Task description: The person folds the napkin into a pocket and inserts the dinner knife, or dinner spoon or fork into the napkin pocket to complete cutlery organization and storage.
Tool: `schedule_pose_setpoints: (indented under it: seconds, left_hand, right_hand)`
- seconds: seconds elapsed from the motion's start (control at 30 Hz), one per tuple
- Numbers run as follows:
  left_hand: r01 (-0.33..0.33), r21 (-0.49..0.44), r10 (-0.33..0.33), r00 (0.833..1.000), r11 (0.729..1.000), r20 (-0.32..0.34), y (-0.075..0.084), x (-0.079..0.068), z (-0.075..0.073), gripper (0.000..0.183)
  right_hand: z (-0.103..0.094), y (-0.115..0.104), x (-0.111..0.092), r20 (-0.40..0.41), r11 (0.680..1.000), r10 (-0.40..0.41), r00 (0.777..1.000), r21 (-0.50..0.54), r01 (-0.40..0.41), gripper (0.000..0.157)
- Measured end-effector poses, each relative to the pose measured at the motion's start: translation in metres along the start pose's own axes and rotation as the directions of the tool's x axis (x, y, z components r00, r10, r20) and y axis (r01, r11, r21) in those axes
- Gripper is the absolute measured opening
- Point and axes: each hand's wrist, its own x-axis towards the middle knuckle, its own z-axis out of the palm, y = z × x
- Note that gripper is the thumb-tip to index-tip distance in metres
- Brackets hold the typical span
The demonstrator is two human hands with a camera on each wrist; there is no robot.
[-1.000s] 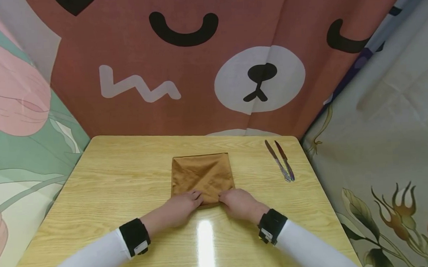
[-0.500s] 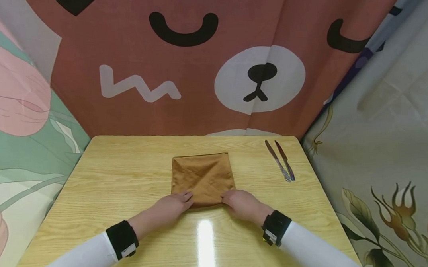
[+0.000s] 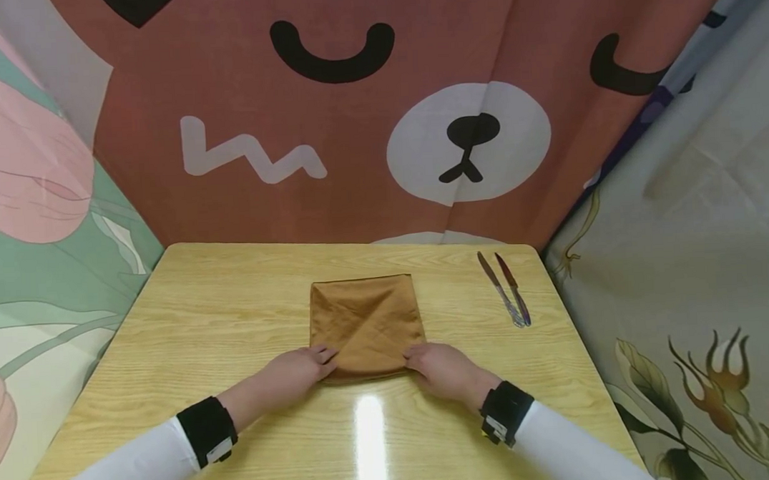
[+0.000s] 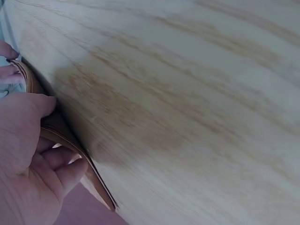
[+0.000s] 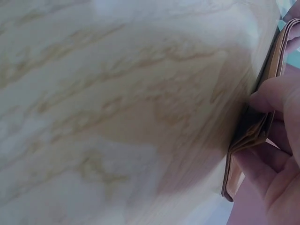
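Observation:
A brown cloth napkin (image 3: 369, 319), folded into a rough square of several layers, lies at the middle of the table. My left hand (image 3: 295, 373) pinches its near left corner. In the left wrist view the thumb of that left hand (image 4: 23, 131) lies on one side of the layered edge (image 4: 58, 133) and the fingers on the other. At the near right corner, my right hand (image 3: 443, 368) grips the same near edge. The right wrist view has the napkin's stacked layers (image 5: 253, 129) between thumb and fingers of the right hand (image 5: 286, 136).
Two table knives, one with a plain-looking silver handle (image 3: 511, 307) and one with a darker handle (image 3: 523, 307), lie side by side at the back right of the wooden table (image 3: 232, 297). A patterned curtain (image 3: 247, 203) hangs behind the table's far edge.
Both hands have slid apart along the napkin's near edge, the left hand leftward and the right hand slightly rightward. More of that edge shows between them, and it sits a little nearer. The knives have stayed put.

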Motion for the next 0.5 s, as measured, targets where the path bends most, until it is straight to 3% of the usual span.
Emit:
schedule_pose_setpoints:
  seconds: [0.5]
  left_hand:
    - [0.006,-0.049,-0.007,1.0,0.999,-0.027,-0.008,-0.001,0.001,0.038]
  right_hand:
    - [0.002,0.014,-0.017,-0.006,0.998,0.06,0.998,0.03,-0.059,0.022]
